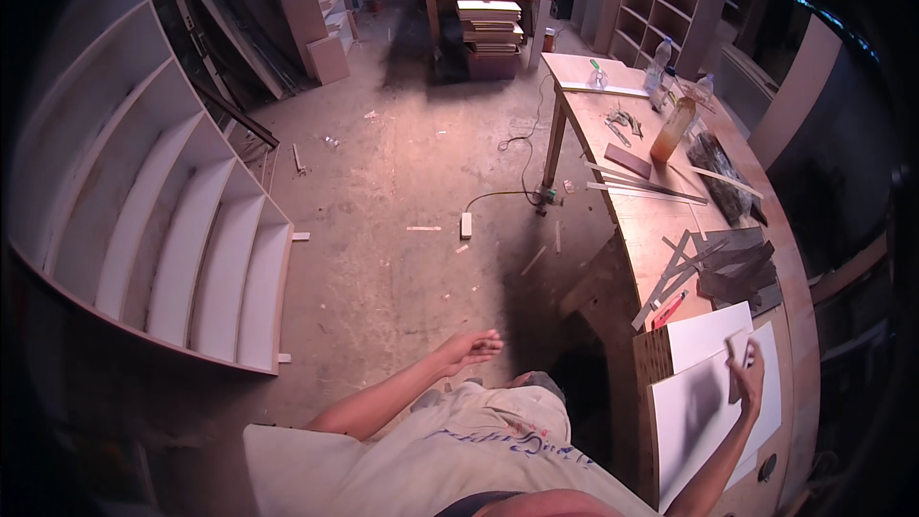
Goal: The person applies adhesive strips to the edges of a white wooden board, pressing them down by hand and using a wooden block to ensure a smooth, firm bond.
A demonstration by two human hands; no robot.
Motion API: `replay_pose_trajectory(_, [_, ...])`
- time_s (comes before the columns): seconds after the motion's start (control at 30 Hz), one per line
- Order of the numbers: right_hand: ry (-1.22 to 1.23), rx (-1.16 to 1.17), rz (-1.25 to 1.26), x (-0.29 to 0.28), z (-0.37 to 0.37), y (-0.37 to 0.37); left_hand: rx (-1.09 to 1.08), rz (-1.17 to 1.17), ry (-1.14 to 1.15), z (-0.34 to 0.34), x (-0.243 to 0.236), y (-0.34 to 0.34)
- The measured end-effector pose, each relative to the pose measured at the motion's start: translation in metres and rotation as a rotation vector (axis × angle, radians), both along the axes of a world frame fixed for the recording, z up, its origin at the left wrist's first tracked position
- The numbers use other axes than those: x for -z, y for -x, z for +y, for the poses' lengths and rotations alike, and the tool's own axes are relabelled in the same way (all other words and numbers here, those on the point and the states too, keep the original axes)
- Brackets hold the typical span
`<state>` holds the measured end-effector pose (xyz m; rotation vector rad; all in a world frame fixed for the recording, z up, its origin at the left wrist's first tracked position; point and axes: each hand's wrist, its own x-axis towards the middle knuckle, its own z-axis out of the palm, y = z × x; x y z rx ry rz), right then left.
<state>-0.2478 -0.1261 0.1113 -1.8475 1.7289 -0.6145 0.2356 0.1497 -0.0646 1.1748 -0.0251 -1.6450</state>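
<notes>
A workshop with a bare, scuffed floor [383, 297], littered with scraps, spreads out around the person. On the left is a tall shelf unit [182, 201] with its shelves in place. A long workbench [586, 120] runs along the right, and a smaller table [534, 33] stands at the far end, with boards stacked beneath its top. On the near end of the workbench lie white boards [689, 421], flat and overlapping. Just beyond them is a heap of dark strips [742, 273], and farther along stands a bottle [673, 134] of orange liquid.

The left hand [471, 351] is out over the floor, fingers loosely spread, gripping nothing. The right hand [750, 381] has its fingers closed around a small pale block [736, 348], above the white boards; whether the block touches them I cannot tell.

The work on the boards looks under way: they are laid out and the block is in hand. No finished result shows on their faces, and how much is left cannot be judged.
</notes>
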Motion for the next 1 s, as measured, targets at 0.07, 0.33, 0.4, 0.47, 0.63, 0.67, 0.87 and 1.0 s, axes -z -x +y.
replay_pose_trajectory(0.07, [0.087, -0.116, -0.111, -0.008, -0.016, -0.032, 0.065, -0.138, 0.091, -0.038, -0.030, -0.001])
replay_pose_trajectory(0.33, [-0.660, -0.881, -0.578, -0.004, 0.008, -0.247, 0.035, -1.169, 0.864, -0.153, -0.148, 0.056])
replay_pose_trajectory(0.4, [-0.894, -0.897, -0.889, 0.006, 0.020, -0.270, 0.136, -1.081, 1.056, -0.171, -0.137, 0.055])
replay_pose_trajectory(0.47, [-0.902, -0.804, -1.011, 0.005, 0.023, -0.274, 0.212, -1.032, 1.015, -0.185, -0.150, 0.052])
replay_pose_trajectory(0.63, [-0.770, -0.539, -1.180, 0.010, 0.015, -0.261, 0.328, -1.152, 1.202, -0.240, -0.165, 0.062])
replay_pose_trajectory(0.67, [-0.695, -0.436, -1.220, 0.006, 0.013, -0.263, 0.390, -1.168, 1.281, -0.255, -0.167, 0.062])
replay_pose_trajectory(0.87, [-0.216, 0.051, -1.279, 0.002, -0.005, -0.230, 0.971, -0.580, 1.572, -0.392, -0.144, 0.101])
replay_pose_trajectory(1.0, [0.324, 0.461, -1.294, -0.034, 0.016, -0.222, 0.927, -0.591, 1.613, -0.477, -0.152, 0.133])
